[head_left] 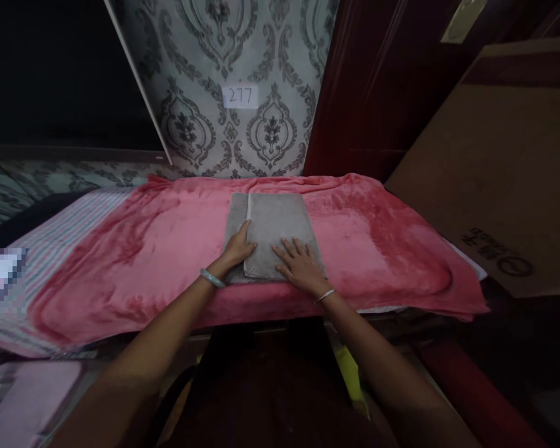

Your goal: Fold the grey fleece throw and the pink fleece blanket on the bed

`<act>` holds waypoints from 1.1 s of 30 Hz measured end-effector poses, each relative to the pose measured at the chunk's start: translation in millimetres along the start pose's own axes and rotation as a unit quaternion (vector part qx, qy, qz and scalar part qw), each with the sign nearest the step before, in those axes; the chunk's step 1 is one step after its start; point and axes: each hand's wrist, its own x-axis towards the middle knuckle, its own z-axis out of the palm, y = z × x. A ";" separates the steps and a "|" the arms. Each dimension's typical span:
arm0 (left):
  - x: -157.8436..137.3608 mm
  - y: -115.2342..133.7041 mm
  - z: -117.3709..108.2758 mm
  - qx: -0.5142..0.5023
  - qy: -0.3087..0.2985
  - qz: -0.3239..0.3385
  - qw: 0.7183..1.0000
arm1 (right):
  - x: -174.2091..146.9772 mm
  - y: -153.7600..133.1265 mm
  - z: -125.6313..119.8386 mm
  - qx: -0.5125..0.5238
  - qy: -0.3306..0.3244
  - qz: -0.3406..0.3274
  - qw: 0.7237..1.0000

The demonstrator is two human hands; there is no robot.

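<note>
A grey plush cloth [280, 214], like a towel, lies folded flat. Its upper layer stops short of the lower layer's left side, so a strip [236, 214] of the lower layer shows. My left hand [239, 246] rests at the upper layer's left edge, thumb and index finger apart, the other fingers partly hidden. On the lower right of the cloth my right hand [302, 262] lies flat with its fingers spread. A bangle circles my left wrist and a thin bracelet my right.
Under the cloth spreads a pink-red plush blanket [177, 249] over a striped sheet [74, 218]. A large cardboard box [508, 162] leans at the right. Behind stand a dark screen [65, 74], a patterned wall with a "277" label [241, 96], and dark red panelling [364, 93].
</note>
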 end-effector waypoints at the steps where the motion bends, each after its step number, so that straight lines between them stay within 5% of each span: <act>1: -2.8 1.3 0.5 0.042 -0.007 0.001 0.999 | 2.2 0.1 -3.2 0.001 -0.005 0.000 1.000; 7: -17.3 4.3 -2.7 0.167 -0.036 -0.018 0.985 | 37.3 -16.1 -21.1 0.007 0.015 -0.049 0.999; 14: -5.6 4.4 -37.7 0.211 0.000 0.017 0.977 | 52.7 -40.1 6.9 0.044 -0.009 -0.164 0.985; 18: 24.1 19.2 -13.5 0.199 -0.105 0.148 0.963 | 49.5 -39.3 8.7 0.067 -0.002 -0.168 0.983; 21: 59.4 25.7 13.2 0.263 -0.188 0.164 0.932 | 48.5 -38.8 5.7 0.086 0.004 -0.169 0.982; 25: 105.2 18.1 22.8 0.349 -0.177 0.117 0.913 | 48.7 -37.7 8.9 0.094 -0.012 -0.160 0.983; 33: 149.7 -7.5 6.3 0.338 -0.143 0.065 0.928 | 47.2 -35.8 13.5 0.112 -0.020 -0.164 0.980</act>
